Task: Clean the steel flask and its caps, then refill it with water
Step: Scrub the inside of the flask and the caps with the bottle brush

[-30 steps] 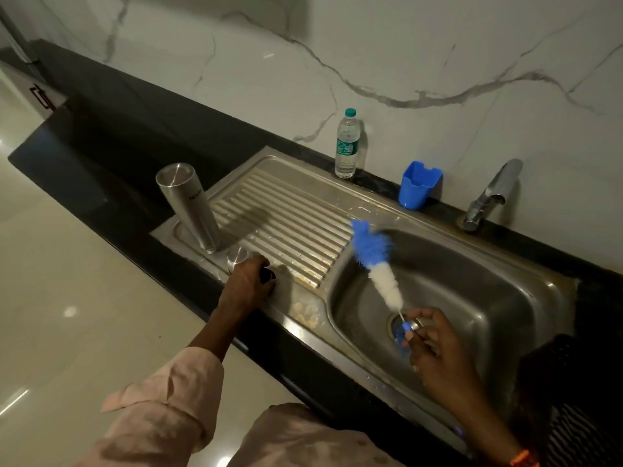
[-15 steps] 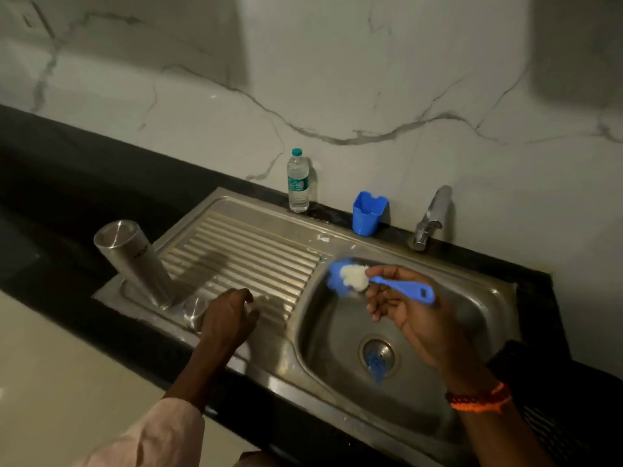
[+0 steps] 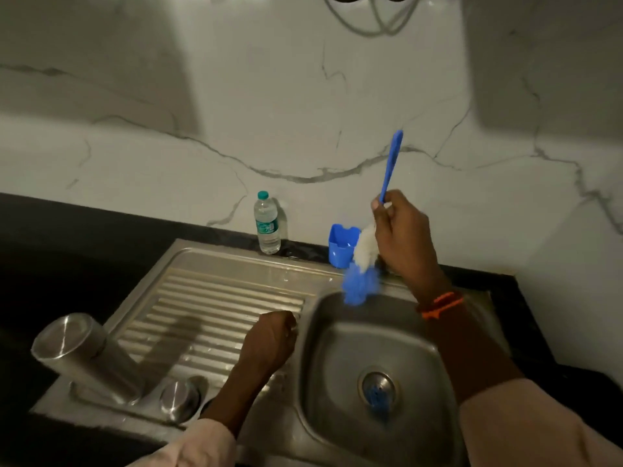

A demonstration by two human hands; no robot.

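Right hand (image 3: 401,237) raised, gripping the bottle brush (image 3: 365,251) bristles-down; left hand (image 3: 271,338) fisted on the drainboard (image 3: 209,298), contents hidden.

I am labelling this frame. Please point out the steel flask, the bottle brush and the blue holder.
steel flask (image 3: 89,358): head view, on its side wall.
bottle brush (image 3: 391,163): head view, on its blue handle.
blue holder (image 3: 338,246): head view, on its front wall.

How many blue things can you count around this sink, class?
3. The brush held in the right hand above the basin, the blue cup on the counter by the wall, and a blue piece in the drain. Others may be hidden.
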